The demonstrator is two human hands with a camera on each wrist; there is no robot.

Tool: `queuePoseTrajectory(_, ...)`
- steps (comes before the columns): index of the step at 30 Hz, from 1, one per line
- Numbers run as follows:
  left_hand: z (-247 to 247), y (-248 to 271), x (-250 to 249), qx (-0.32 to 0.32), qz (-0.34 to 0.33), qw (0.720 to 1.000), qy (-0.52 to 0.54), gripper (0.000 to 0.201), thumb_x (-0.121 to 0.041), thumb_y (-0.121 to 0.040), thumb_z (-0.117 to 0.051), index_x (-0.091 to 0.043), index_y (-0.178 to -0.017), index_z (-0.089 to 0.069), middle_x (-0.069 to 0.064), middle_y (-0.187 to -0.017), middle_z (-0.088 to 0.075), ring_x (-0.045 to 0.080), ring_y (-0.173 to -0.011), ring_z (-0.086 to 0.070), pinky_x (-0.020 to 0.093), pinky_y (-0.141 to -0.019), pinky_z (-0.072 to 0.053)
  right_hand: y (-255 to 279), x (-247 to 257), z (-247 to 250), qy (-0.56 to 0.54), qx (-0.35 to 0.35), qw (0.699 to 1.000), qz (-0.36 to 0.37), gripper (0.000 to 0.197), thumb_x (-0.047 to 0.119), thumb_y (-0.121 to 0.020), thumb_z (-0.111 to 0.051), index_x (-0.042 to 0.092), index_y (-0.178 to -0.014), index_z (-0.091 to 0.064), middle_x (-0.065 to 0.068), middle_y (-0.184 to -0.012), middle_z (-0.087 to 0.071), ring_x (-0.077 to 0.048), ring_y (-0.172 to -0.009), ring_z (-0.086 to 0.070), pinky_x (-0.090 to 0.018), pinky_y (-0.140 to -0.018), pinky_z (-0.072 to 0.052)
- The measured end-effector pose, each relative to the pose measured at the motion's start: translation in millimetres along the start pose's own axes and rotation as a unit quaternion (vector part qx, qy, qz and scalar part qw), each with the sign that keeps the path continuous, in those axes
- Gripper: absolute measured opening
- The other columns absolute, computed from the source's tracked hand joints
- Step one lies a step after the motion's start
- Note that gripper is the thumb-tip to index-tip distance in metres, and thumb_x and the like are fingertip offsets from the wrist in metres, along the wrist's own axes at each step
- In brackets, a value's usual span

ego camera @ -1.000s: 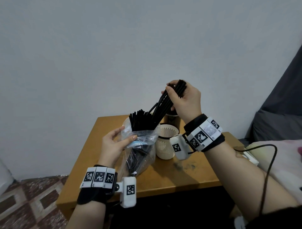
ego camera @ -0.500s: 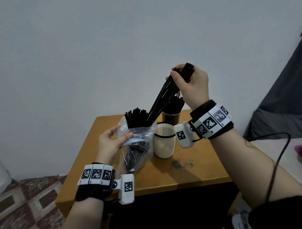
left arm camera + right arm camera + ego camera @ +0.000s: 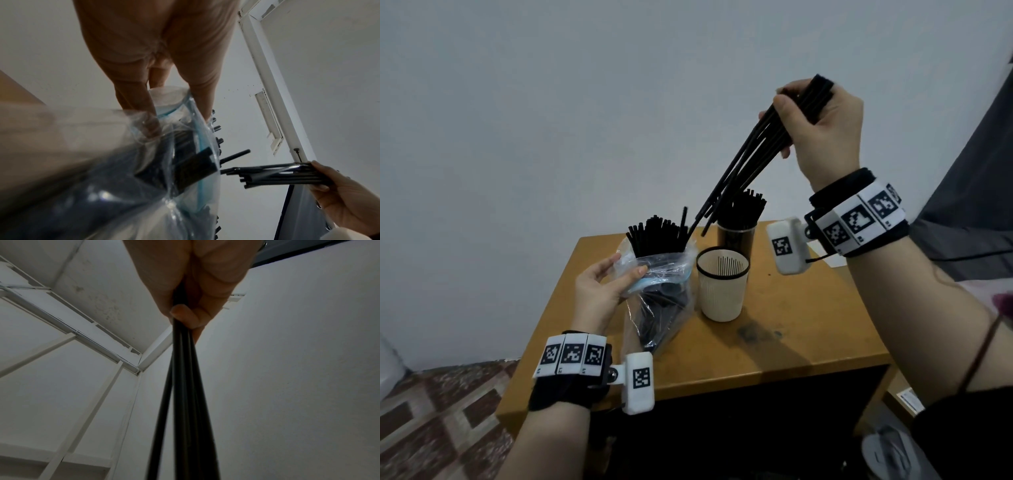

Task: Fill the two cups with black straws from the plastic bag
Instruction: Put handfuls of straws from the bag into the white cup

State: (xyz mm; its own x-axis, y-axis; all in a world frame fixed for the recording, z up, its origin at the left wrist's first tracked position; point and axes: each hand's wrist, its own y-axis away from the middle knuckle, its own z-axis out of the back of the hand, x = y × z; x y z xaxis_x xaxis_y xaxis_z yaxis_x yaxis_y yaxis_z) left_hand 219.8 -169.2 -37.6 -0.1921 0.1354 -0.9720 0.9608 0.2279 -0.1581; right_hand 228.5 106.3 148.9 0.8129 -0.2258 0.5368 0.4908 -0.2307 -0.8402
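Holding a bundle of black straws (image 3: 767, 144) by its upper end, the right hand (image 3: 822, 126) has fingers and thumb curled tightly around it, raised well above the tabletop (image 3: 808, 329). The bundle's long axis slants down and to the left from that hand, with the lower tips fanning out just above the mouth of the plastic bag (image 3: 664, 284) and close to the dark cup (image 3: 736, 236) behind.

The left hand (image 3: 602, 291) pinches the bag's rim between thumb and fingers, keeping it upright with the remaining straws (image 3: 654, 233) standing inside.

The white ribbed cup (image 3: 722, 284) stands empty just beside the bag, directly below and slightly left of the right hand; the dark cup at the back already looks full. So the white cup appears to be the target, and the right hand is the nearer one. To drop in cleanly, the bundle likely needs tilting towards vertical so its splayed lower tips gather over the white rim rather than catching on it or on the bag.
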Motion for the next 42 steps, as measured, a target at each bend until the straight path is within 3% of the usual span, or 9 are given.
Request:
queuePoseTrajectory(4, 3.6, -2.6, -1.0, -0.006, 0.007, 1.000, 0.009, 0.083, -0.024, -0.049, -0.084, -0.006, -0.126, -0.057, 0.015, -0.126, -0.058, 0.030, -0.109, -0.063, 0.032, -0.075, -0.060, -0.1, -4.8, 10.5, 0.031, -0.008, 0.999, 0.013, 0.005, 0.018, -0.083, -0.065, 0.013, -0.085, -0.062, -0.010, -0.073, -0.070, -0.038, -0.060, -0.066, -0.031, -0.043, -0.044)
queuePoseTrajectory(8, 2.6, -3.7, -0.7, -0.003, 0.007, 1.000, 0.018, 0.086, -0.025, -0.047, -0.085, -0.006, -0.126, -0.058, 0.016, -0.126, -0.058, 0.029, -0.109, -0.063, 0.026, -0.068, -0.060, 13.9, -24.4, 7.9, 0.104, 0.009, 0.995, 0.000, 0.004, 0.016, -0.086, -0.063, 0.014, -0.089, -0.061, -0.005, -0.075, -0.069, -0.016, -0.049, -0.061, -0.024, -0.043, -0.045)
queuePoseTrajectory(11, 2.9, -4.3, 0.9, -0.001, 0.007, 1.000, 0.012, 0.091, -0.030, -0.042, -0.087, -0.008, -0.125, -0.058, 0.015, -0.127, -0.058, 0.030, -0.111, -0.062, 0.027, -0.070, -0.060, 27.6, -44.0, 1.3, 0.146, 0.038, 0.988, -0.026, 0.006, 0.018, -0.087, -0.063, 0.018, -0.093, -0.061, -0.002, -0.081, -0.069, -0.005, -0.059, -0.062, -0.020, -0.055, -0.048)
queuePoseTrajectory(17, 4.1, -4.9, 2.3, -0.002, 0.008, 1.000, 0.013, 0.089, -0.031, -0.040, -0.087, -0.010, -0.122, -0.059, 0.017, -0.128, -0.058, 0.031, -0.113, -0.061, 0.027, -0.069, -0.060, 51.0, -71.7, -17.2, 0.213, 0.124, 0.965, -0.091, 0.013, 0.021, -0.088, -0.064, 0.014, -0.100, -0.064, 0.005, -0.089, -0.062, -0.008, -0.079, -0.060, -0.015, -0.062, -0.053)
queuePoseTrajectory(21, 3.0, -3.3, 1.8, 0.004, 0.009, 1.000, 0.010, 0.083, -0.029, -0.044, -0.087, -0.011, -0.121, -0.060, 0.017, -0.125, -0.060, 0.030, -0.110, -0.063, 0.027, -0.070, -0.060, 66.8, -90.6, -29.2, 0.216, 0.207, 0.936, -0.188, 0.018, 0.018, -0.087, -0.065, 0.013, -0.104, -0.060, -0.004, -0.099, -0.061, -0.005, -0.069, -0.060, -0.011, -0.042, -0.045)
queuePoseTrajectory(24, 0.7, -1.7, 0.9, 0.008, 0.006, 1.000, 0.010, 0.080, -0.026, -0.047, -0.085, -0.009, -0.121, -0.060, 0.016, -0.124, -0.060, 0.029, -0.108, -0.064, 0.025, -0.068, -0.059, 79.9, -106.1, -33.6, 0.233, 0.240, 0.913, -0.232, 0.030, 0.017, -0.084, -0.069, 0.012, -0.111, -0.056, -0.008, -0.105, -0.061, -0.011, -0.070, -0.064, -0.017, -0.043, -0.050)
queuePoseTrajectory(30, 2.3, -1.6, 2.3, 0.009, 0.005, 1.000, 0.005, 0.083, -0.026, -0.049, -0.085, -0.007, -0.125, -0.058, 0.015, -0.126, -0.059, 0.029, -0.109, -0.064, 0.027, -0.071, -0.060, 93.4, -115.6, -31.5, 0.252, 0.217, 0.908, -0.256, 0.042, 0.026, -0.078, -0.075, 0.011, -0.112, -0.054, -0.004, -0.102, -0.063, -0.017, -0.086, -0.066, -0.029, -0.061, -0.059)
queuePoseTrajectory(35, 2.7, -0.7, 3.3, 0.011, 0.006, 1.000, -0.004, 0.082, -0.028, -0.048, -0.085, -0.009, -0.124, -0.059, 0.014, -0.126, -0.059, 0.028, -0.111, -0.063, 0.030, -0.076, -0.059, 81.8, -105.0, -25.6, 0.255, 0.170, 0.922, -0.238, 0.061, 0.024, -0.079, -0.075, 0.016, -0.133, -0.048, 0.000, -0.112, -0.061, -0.011, -0.097, -0.055, -0.030, -0.086, -0.053)
queuePoseTrajectory(42, 0.1, 4.0, 1.3, 0.012, 0.006, 1.000, -0.008, 0.077, -0.026, -0.050, -0.084, -0.011, -0.122, -0.060, 0.011, -0.125, -0.060, 0.027, -0.112, -0.062, 0.039, -0.084, -0.057, 71.6, -74.6, -19.0, 0.318, 0.144, 0.920, -0.180, 0.038, 0.020, -0.083, -0.062, 0.023, -0.121, -0.061, 0.001, -0.110, -0.067, -0.013, -0.103, -0.059, -0.033, -0.094, -0.049)
